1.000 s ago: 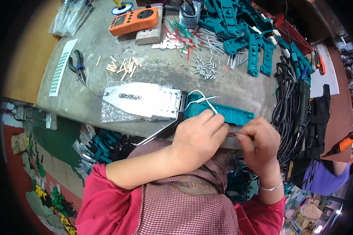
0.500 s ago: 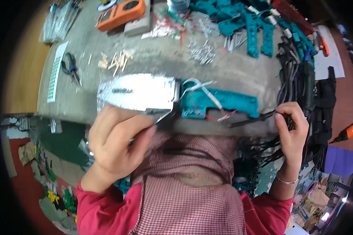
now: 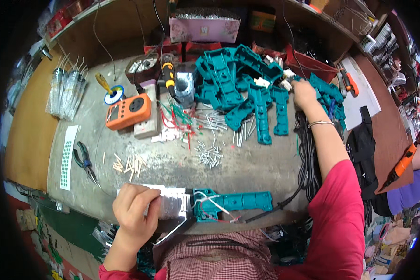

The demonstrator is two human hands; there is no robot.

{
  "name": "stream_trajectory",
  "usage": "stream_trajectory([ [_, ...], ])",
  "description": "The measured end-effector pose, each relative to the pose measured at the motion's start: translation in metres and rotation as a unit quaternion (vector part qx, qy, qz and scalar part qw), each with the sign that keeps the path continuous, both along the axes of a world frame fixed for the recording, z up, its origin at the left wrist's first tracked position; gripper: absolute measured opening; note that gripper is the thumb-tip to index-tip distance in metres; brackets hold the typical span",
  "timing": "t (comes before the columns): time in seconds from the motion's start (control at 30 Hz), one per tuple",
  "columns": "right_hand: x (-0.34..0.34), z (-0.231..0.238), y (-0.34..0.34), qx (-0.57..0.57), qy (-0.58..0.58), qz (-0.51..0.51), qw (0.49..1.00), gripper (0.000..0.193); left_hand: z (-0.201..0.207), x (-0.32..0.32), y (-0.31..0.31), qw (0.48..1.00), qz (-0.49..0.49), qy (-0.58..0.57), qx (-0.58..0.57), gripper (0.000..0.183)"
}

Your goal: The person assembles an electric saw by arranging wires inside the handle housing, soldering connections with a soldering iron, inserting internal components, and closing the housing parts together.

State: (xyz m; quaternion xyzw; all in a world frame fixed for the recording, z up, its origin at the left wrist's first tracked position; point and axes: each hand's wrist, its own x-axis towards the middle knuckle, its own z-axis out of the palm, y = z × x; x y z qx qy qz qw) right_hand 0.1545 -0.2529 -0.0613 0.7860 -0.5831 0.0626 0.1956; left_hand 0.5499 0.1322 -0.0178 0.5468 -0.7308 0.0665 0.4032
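Note:
My left hand is closed over the left part of a silver foil-covered piece, thumb pressed toward the curled fingers; what sits between them is hidden. Joined to that piece is a teal handle half, lying open side up near the table's front edge. White and red wires curl over its left end, and a black cord lies by its right side. At the back right, my right hand reaches to small white parts beside teal shells; its fingertips are mostly hidden.
A pile of teal shells fills the back middle. Before it lie small metal tubes and pale sticks. Pliers, an orange meter and a solder spool stand left. Black cords hang right.
My right hand has left the black cord and moved far back to the white parts. The left hand stays by the foil-covered piece. The view has tilted up, showing more of the table's back.

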Motion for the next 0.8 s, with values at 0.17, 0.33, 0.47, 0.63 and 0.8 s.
stream_trajectory([
  [0.17,0.003,0.018,0.013,0.042,-0.048,-0.009,0.998,0.015,-0.001,0.004,-0.011,1.000,-0.015,-0.006,-0.006,0.027],
  [0.33,0.013,0.082,0.097,0.124,-0.340,0.069,0.929,0.025,0.018,0.000,-0.021,0.999,-0.053,-0.010,-0.008,0.031],
  [0.47,0.096,0.103,0.253,0.254,-0.449,0.253,0.819,0.014,0.062,-0.041,-0.027,0.986,-0.164,-0.009,0.024,0.050],
  [0.63,0.117,0.107,0.337,0.490,-0.657,0.290,0.494,0.018,0.063,-0.075,-0.006,0.973,-0.220,-0.058,0.031,0.061],
  [0.8,0.080,0.109,0.338,0.264,-0.852,0.339,0.300,0.025,0.061,-0.064,0.012,0.984,-0.166,-0.040,0.049,0.048],
])
